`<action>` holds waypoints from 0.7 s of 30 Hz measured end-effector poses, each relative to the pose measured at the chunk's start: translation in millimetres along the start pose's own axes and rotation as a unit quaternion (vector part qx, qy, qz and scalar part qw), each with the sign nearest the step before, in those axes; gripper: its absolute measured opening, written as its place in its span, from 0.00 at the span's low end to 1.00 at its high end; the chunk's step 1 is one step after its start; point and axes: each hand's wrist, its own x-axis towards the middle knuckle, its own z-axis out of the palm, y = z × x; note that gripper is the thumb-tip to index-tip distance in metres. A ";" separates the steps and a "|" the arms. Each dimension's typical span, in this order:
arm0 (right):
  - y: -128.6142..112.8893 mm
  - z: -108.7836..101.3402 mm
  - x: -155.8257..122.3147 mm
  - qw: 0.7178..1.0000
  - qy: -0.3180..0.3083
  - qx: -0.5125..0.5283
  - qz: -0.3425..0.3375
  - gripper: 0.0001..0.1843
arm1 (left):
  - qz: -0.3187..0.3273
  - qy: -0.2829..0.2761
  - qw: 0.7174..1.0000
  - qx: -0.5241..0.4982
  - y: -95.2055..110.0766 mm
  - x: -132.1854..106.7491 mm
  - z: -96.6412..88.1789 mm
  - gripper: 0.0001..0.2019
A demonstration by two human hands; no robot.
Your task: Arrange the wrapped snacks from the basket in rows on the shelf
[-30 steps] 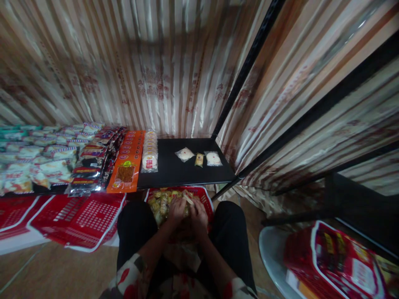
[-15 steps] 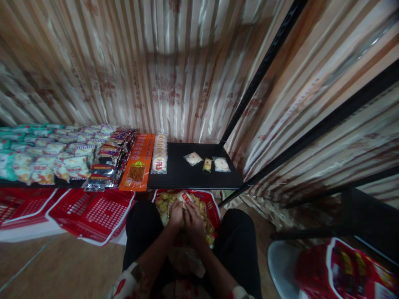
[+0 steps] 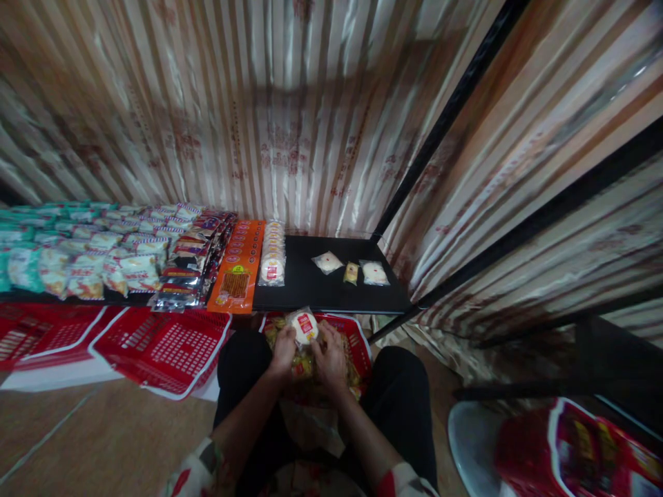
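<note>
A round white cake in a clear wrapper with a red label (image 3: 304, 327) is held up over the basket between my knees. My left hand (image 3: 282, 351) pinches its left edge. On its other side, my right hand (image 3: 329, 353) has the thumb at the lower right edge, with the fingers bent beside it. Beneath both hands stands a red basket (image 3: 363, 339) filled with small yellowish wrapped snacks. Just beyond, a row of similar round white packets (image 3: 272, 262) stands on the black shelf (image 3: 311, 293).
Right of that row lie a white packet (image 3: 327, 261), a small yellow packet (image 3: 351, 273) and another white packet (image 3: 374, 273). Orange packs (image 3: 237, 266) and several bagged snacks (image 3: 137, 270) fill the shelf's left. Red baskets (image 3: 160, 352) sit below. A black post (image 3: 445, 124) rises at right.
My hands have drawn apart slightly and the round cake packet is raised, its red-labelled face now showing fully. The view has shifted a little to the left.
</note>
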 end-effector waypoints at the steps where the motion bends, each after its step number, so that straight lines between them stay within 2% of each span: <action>1: -0.7 -2.0 2.1 1.000 -0.008 -0.022 -0.013 0.21 | -0.001 0.010 1.000 -0.007 2.4 0.8 -3.9 0.15; 3: -3.6 -6.3 6.1 0.996 -0.022 -0.070 -0.044 0.24 | -0.003 0.014 1.000 -0.024 6.0 3.4 -10.7 0.13; 6: -11.7 -12.8 11.7 0.985 -0.053 -0.125 -0.108 0.30 | 0.013 -0.026 1.000 -0.011 7.7 8.7 -18.5 0.12; 12: -30.6 -19.2 18.4 0.949 -0.138 -0.178 -0.219 0.37 | 0.074 -0.094 0.981 0.151 16.6 10.8 -30.6 0.12; 17: -38.7 -19.0 20.0 0.933 -0.175 -0.186 -0.253 0.38 | 0.103 -0.136 0.957 0.236 34.4 5.0 -36.6 0.13; 21: -41.6 -20.2 21.4 0.942 -0.183 -0.167 -0.226 0.36 | 0.112 -0.153 0.953 0.237 41.1 6.2 -42.3 0.12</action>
